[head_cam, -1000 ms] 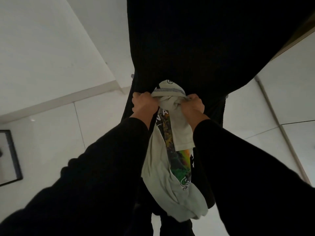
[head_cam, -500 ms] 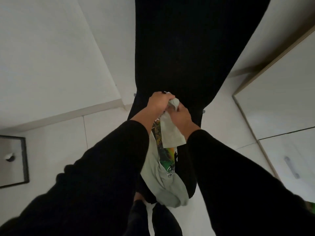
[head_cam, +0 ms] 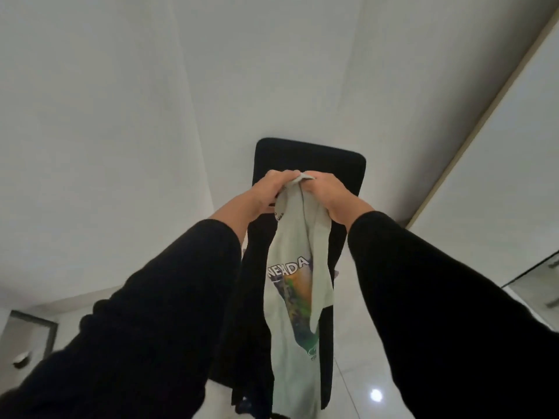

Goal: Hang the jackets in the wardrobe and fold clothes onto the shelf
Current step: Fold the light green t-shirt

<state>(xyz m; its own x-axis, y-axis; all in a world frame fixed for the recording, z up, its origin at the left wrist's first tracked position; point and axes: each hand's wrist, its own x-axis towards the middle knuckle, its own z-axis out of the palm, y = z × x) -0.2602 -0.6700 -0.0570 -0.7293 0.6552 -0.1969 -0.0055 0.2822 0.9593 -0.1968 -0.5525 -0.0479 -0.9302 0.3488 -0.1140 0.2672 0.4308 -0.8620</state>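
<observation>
A pale grey-green T-shirt (head_cam: pixel 295 297) with a colourful print and the word NEVADA hangs bunched from both my hands in the middle of the view. My left hand (head_cam: pixel 269 192) grips its top edge from the left, and my right hand (head_cam: pixel 331 196) grips the same bunched edge from the right, knuckles nearly touching. Behind the shirt hangs a long black garment (head_cam: pixel 305 158); its flat top edge shows just above my hands and its lower part drops past my sleeves. How the black garment is held is hidden.
A white wall (head_cam: pixel 121 116) fills the left and centre. A white wardrobe panel with a light wood edge (head_cam: pixel 484 95) runs diagonally at the right. Glossy white floor tiles (head_cam: pixel 363 373) lie below. A dark-framed panel (head_cam: pixel 33 331) sits at the lower left.
Both hands have lifted the T-shirt higher and it now hangs longer and straighter. The view has tilted up, so the black garment looks smaller and farther, with more wall showing.
</observation>
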